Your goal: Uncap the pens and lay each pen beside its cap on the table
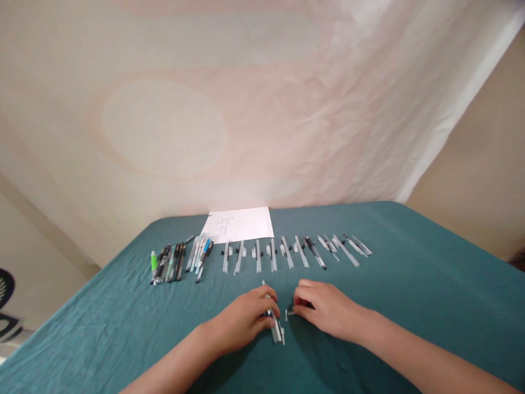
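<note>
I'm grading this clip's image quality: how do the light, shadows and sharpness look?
Head view: soft light without harsh glare, the sheet behind palest along its right edge; head view: shadows on the cloth below the left hand and right hand; head view: pen parts soft in detail, writing on the paper unreadable.

White paper (250,223) on green tablecloth (410,290), pale curtain (266,120) behind.
</note>
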The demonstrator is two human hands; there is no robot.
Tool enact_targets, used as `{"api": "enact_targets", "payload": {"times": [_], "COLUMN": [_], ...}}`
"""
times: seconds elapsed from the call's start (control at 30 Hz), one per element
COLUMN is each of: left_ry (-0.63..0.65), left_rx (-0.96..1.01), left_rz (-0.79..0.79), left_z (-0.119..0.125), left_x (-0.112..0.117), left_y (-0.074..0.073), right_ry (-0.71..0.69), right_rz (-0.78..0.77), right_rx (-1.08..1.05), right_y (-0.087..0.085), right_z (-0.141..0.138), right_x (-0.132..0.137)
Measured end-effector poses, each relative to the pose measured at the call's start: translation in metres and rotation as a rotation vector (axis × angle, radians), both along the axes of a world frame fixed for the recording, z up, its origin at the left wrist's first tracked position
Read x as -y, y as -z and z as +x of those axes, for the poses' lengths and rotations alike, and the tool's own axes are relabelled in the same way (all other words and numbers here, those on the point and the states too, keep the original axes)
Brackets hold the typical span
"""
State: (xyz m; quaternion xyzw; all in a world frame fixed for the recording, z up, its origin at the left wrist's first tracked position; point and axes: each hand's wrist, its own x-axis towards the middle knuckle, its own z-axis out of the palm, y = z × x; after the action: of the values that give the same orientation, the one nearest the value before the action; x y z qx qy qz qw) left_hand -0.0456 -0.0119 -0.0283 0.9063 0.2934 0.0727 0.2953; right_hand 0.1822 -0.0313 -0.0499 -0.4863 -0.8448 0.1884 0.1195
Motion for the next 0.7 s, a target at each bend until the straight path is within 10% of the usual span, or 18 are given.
{"api": "enact_targets", "payload": {"times": [0.37,0.7], "left_ry": [-0.016,-0.096], "left_rx": [-0.102,-0.164], "left_rz": [0.116,0.181], "left_z": [0.005,0.018], "left_x": [0.015,0.027], "left_y": [-0.011,-0.002], "right_ry": [0.197,0.048], "right_rz": [0.043,-0.004], "right_rx": [0.142,0.017], "right_y": [0.009,0.005], "right_z": [0.003,0.001], "right_x": [-0.003,0.002]}}
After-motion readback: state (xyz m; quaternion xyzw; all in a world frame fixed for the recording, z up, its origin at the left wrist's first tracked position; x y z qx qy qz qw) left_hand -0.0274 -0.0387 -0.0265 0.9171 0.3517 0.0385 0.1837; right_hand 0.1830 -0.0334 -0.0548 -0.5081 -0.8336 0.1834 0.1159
